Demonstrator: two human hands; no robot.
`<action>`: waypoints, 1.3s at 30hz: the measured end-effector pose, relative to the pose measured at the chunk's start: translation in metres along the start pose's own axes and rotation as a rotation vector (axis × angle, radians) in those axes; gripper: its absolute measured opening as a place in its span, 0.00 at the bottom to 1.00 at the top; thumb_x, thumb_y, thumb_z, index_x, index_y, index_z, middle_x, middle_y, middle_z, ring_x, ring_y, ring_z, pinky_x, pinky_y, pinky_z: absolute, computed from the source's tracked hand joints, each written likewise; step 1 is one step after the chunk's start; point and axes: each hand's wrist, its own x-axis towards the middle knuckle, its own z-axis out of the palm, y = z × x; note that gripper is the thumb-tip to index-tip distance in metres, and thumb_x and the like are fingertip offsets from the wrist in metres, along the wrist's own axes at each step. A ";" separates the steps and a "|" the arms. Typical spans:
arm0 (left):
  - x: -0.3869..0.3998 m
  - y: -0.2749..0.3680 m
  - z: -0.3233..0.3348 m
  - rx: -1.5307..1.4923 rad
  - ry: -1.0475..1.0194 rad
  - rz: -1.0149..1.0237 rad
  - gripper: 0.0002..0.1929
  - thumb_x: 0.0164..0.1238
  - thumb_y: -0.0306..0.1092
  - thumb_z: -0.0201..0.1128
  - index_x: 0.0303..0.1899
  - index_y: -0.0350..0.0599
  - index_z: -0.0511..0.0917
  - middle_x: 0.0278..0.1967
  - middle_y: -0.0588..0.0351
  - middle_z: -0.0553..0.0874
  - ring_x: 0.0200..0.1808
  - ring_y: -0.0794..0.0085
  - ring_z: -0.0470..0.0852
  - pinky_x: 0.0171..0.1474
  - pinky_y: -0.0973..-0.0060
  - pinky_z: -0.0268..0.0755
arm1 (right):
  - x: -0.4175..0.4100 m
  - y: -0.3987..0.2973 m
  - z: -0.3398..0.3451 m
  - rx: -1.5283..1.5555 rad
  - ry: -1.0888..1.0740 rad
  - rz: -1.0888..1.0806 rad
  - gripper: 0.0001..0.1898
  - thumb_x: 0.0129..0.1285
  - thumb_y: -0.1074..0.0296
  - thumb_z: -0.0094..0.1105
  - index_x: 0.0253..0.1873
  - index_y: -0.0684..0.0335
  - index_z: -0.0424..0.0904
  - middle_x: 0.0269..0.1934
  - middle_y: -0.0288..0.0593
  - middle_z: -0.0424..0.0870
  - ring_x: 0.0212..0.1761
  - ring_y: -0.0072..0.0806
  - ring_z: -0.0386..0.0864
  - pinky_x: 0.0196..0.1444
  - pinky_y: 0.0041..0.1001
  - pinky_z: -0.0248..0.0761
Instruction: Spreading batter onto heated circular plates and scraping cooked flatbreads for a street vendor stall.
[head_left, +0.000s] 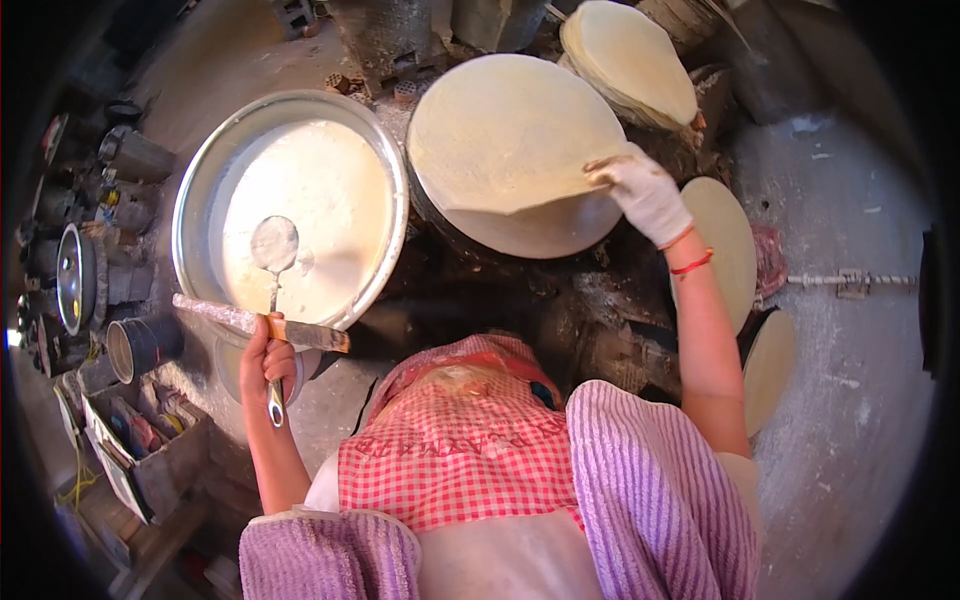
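My left hand (268, 358) is closed around the handle of a metal ladle (274, 244) and a long flat spreader (300, 333), over the near rim of a wide metal basin (180, 217). The ladle's bowl is coated with pale batter (337, 202), which fills much of the basin. In a white glove, my right hand (641, 191) pinches the right edge of a thin round flatbread sheet (517, 127). The sheet's near edge is lifted off a round griddle (555, 232), whose surface shows below it; the rest of the sheet covers the griddle.
Behind the griddle, a stack of round sheets (630, 64) stands at the upper right. More round sheets (716, 247) lie beyond my right forearm. Perforated bricks (405, 91) sit behind the basin. At left are a dark metal pot (142, 349) and an open box (161, 450) of assorted things.
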 end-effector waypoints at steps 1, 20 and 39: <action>0.000 -0.003 0.002 -0.011 -0.027 -0.024 0.16 0.80 0.42 0.53 0.51 0.37 0.75 0.19 0.68 0.60 0.16 0.87 0.56 0.13 0.88 0.51 | 0.018 -0.001 -0.018 -0.005 0.017 -0.018 0.08 0.56 0.76 0.64 0.41 0.57 0.83 0.43 0.39 0.88 0.48 0.35 0.84 0.52 0.30 0.76; -0.010 -0.100 0.079 -0.237 -0.114 0.170 0.19 0.83 0.46 0.46 0.55 0.38 0.74 0.27 0.63 0.65 0.16 0.86 0.56 0.15 0.87 0.54 | 0.070 0.384 -0.150 1.006 0.491 1.066 0.16 0.69 0.60 0.61 0.58 0.59 0.75 0.51 0.40 0.84 0.47 0.39 0.83 0.46 0.42 0.76; 0.008 -0.086 0.120 -0.277 -0.072 0.066 0.18 0.81 0.48 0.50 0.52 0.44 0.79 0.15 0.71 0.59 0.13 0.89 0.55 0.12 0.88 0.51 | -0.046 0.332 -0.050 0.642 0.921 0.875 0.14 0.71 0.65 0.60 0.56 0.65 0.76 0.44 0.41 0.85 0.34 0.22 0.82 0.31 0.23 0.76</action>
